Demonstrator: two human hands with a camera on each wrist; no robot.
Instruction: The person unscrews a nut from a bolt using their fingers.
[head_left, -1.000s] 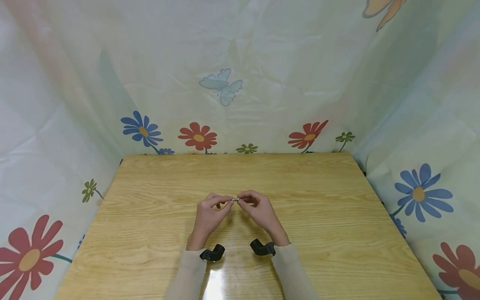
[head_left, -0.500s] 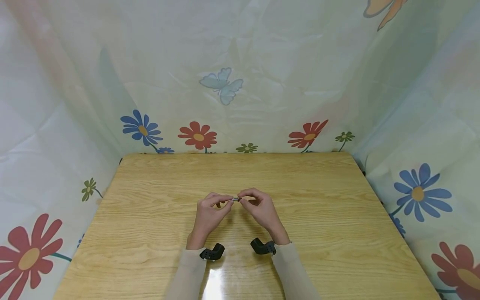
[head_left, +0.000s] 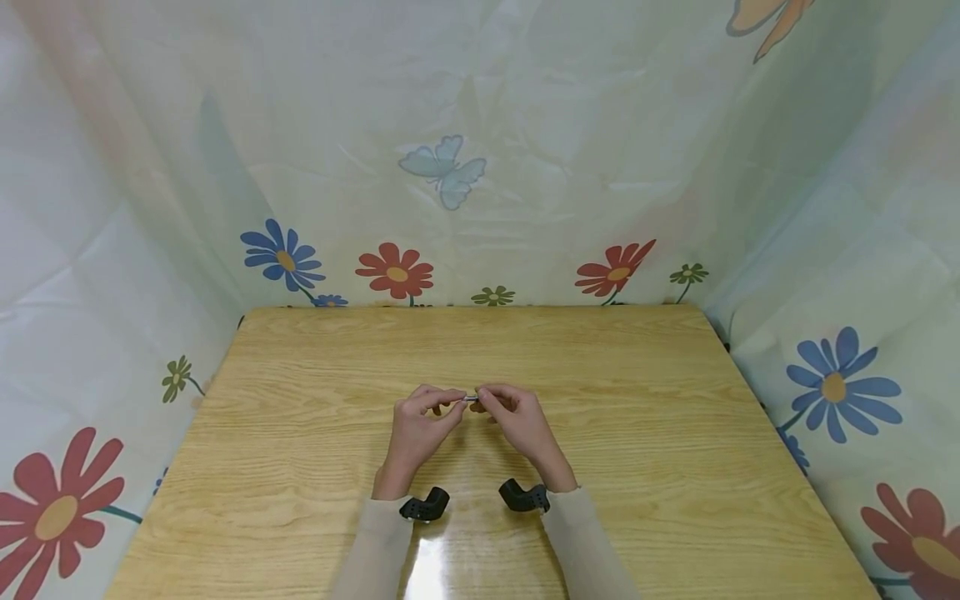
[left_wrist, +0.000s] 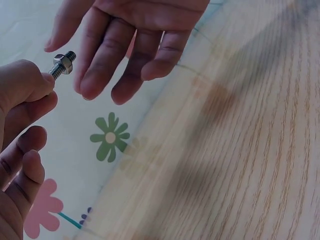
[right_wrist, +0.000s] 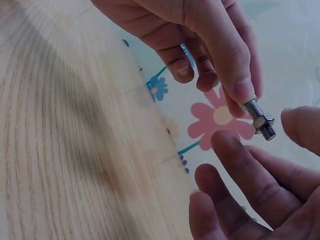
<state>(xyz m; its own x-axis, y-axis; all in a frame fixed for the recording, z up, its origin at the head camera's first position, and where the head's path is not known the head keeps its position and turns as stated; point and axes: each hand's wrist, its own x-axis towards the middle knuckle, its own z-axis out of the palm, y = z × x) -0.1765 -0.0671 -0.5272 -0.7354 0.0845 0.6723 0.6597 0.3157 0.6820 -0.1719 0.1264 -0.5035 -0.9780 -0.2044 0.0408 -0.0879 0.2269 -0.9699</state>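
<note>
Above the middle of the table, my left hand (head_left: 418, 429) pinches a small threaded metal bolt (left_wrist: 56, 71) between thumb and fingers. A hex nut (right_wrist: 263, 122) sits on the bolt near its free end, with a short stretch of thread showing beyond it. The bolt's other end is hidden in the left fingers. My right hand (head_left: 522, 425) is around the nut, its thumb on one side and its fingers on the other. Both wrist views show gaps between the nut and those right fingertips (right_wrist: 223, 142), which are loosely bent and hold nothing.
Beneath the hands lies a wood-grain table (head_left: 637, 400). A pale curtain (head_left: 525, 108) with printed flowers and a butterfly hangs behind it and along both sides. A black wrist camera (head_left: 425, 505) sits on each forearm.
My right thumb and fingers have shifted against each other at the nut, the thumb moving forward and the fingers dropping below it. The left hand and bolt have stayed in place.
</note>
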